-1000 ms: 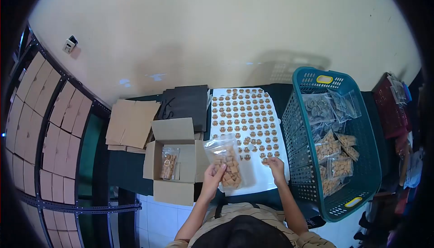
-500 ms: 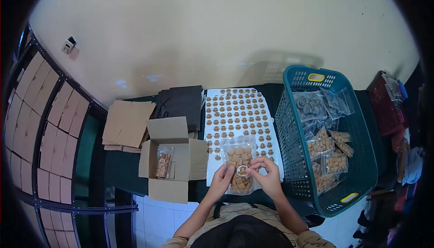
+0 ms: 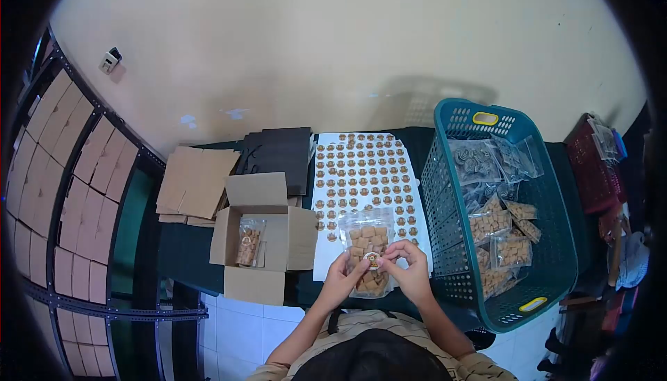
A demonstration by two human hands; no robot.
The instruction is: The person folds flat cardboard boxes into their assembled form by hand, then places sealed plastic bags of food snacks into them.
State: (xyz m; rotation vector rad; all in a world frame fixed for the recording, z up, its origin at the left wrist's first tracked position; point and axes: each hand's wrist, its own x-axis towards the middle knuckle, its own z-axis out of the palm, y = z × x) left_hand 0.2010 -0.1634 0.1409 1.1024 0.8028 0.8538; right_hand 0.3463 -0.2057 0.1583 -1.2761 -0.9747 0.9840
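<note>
A clear pouch of small brown pillow-shaped snacks is held upright in front of me, over the near edge of the sticker sheets. My left hand is closed on its left side, thumb reaching onto a round sticker at the front of the pouch. At the right side, my right hand is closed too, thumb and forefinger at the sticker's right edge. Fingers behind the pouch are hidden. White sheets of round brown stickers lie just beyond it.
Left stands an open cardboard box holding a snack pouch. Behind are flat cardboard pieces and a black folder-like stack. A tall green basket with several filled pouches stands right. Shelves of boxes line the far left.
The sticker has turned slightly, and my left thumb has moved further onto it. Both hands stay at the pouch. The whole view has shifted a little.
</note>
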